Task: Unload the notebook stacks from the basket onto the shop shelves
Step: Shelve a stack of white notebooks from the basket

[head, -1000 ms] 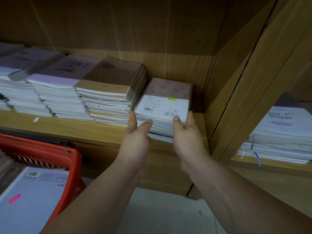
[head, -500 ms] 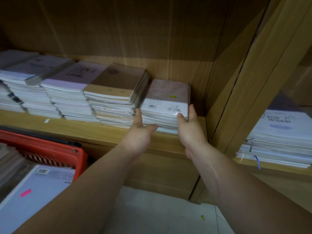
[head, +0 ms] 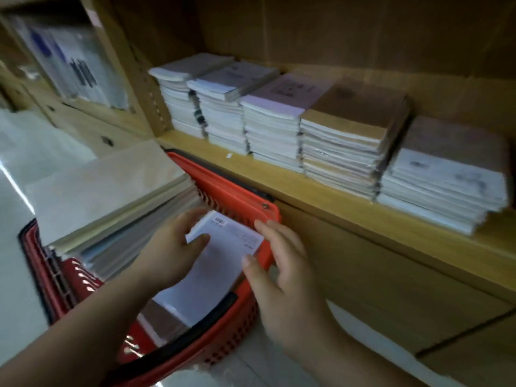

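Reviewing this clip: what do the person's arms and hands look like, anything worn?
The left forearm and right forearm are bare, with no sleeve in view. The left hand and right hand are ungloved; no watch, bracelet or ring shows, though blur could hide a thin one.
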